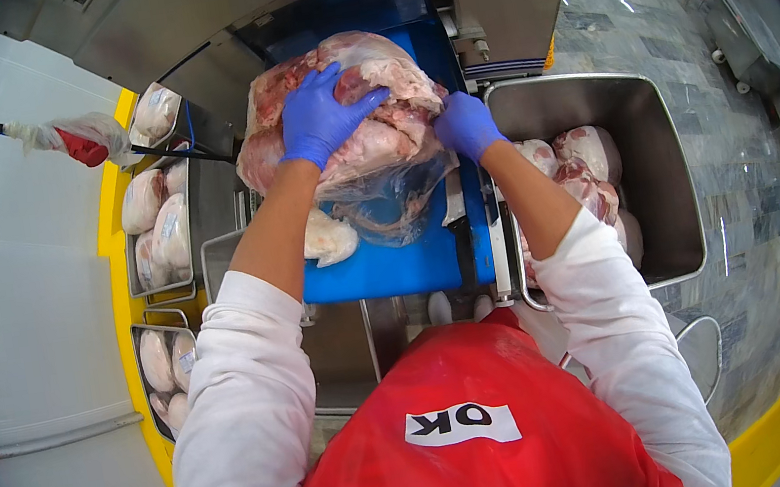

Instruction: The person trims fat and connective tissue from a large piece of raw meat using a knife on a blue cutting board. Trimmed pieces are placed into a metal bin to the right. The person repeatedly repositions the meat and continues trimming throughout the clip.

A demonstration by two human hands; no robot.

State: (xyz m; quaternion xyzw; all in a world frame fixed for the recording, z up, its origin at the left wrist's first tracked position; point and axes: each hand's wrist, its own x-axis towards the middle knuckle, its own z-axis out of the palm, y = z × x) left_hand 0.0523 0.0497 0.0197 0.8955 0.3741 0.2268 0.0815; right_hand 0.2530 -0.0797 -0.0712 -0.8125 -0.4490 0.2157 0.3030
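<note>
one lumpy raw meat mass [372, 149] | left hand [321, 119]: splayed on top | right hand [468, 126]: at edge, grip unclear

Clock on frame centre. Large raw meat block [384, 133] at 12, on blue counter [384, 269], clear plastic film [393, 213] poking out below it. Left hand [323, 118] flat on top, fingers spread. Right hand [470, 125] at the block's 3 o'clock edge, fingers curled, grip hidden. Knife [454, 197] at the block's 5, blade toward 12, handle toward 6. Pale fat chunk [329, 238] at the block's 6, by left forearm. Steel bin [650, 177] at 3, meat pieces [587, 154] inside. Bagged cuts [171, 236] in metal trays at 9. Red apron [469, 382] at 6.
</note>
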